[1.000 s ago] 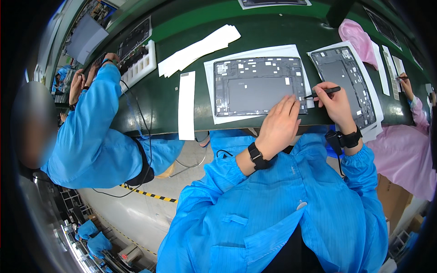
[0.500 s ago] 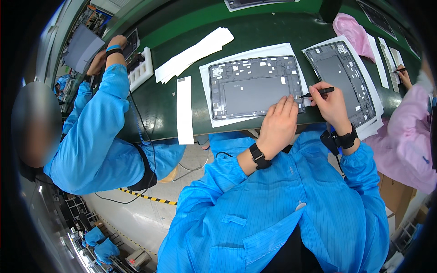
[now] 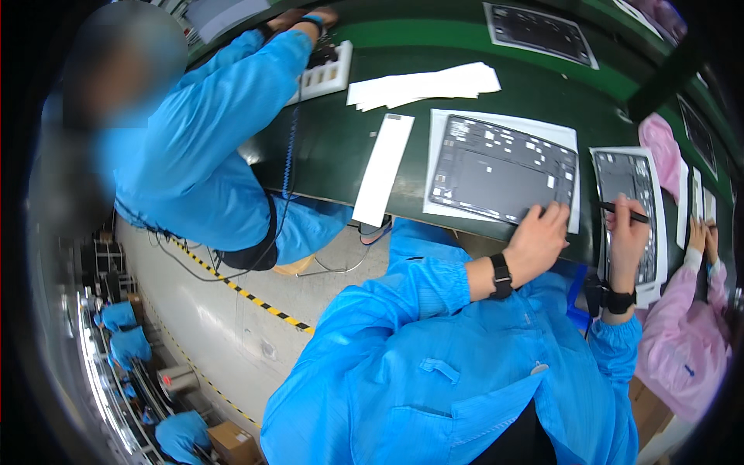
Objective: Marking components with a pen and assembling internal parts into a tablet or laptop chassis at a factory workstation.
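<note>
The panel (image 3: 504,182) seems steadied by the left hand (image 3: 539,244), fingers apart; the tool (image 3: 639,217) clamped in the right hand's (image 3: 626,246) fingers should be aimed next.

bench (image 3: 333,139) is deep green, dark grey panel (image 3: 492,186) all flecked with white, tool (image 3: 637,217) plain black — pink cloth (image 3: 659,151) between 2 and 3 o'clock, yellow-black striped floor tape (image 3: 256,296) at 8

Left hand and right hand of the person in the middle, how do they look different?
The left hand lies palm down at the edge of the left panel; the right hand shows in front of the right panel. The right hand pinches a black tool; no tool shows in the left hand. Both are bare, with a black wristband.
</note>
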The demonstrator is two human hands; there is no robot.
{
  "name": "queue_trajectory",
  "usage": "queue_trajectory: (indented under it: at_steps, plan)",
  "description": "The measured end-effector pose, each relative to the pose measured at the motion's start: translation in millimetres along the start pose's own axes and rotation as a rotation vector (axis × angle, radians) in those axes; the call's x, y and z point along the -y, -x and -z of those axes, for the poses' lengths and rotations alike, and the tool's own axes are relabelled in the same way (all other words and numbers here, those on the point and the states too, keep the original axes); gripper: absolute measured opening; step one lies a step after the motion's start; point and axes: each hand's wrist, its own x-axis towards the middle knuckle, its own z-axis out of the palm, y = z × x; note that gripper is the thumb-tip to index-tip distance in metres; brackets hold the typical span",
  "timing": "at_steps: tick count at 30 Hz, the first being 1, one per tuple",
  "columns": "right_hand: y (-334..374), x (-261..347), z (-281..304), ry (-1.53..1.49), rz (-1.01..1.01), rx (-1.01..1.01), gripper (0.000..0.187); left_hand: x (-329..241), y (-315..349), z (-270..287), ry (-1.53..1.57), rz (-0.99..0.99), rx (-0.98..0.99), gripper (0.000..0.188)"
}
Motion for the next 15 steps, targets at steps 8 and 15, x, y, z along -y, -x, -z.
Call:
queue_trajectory:
  at_steps: [8, 15]
  plan:
    - [-40, 110, -100, -0.376, -0.103, 0.235, 0.026, 73, 46, 90, 0.366, 0.186, -0.065, 0.034]
    - [-44, 79, -295, -0.293, -0.031, 0.556, 0.026, 226, 101, 86, -0.015, 0.483, -0.147, 0.040]
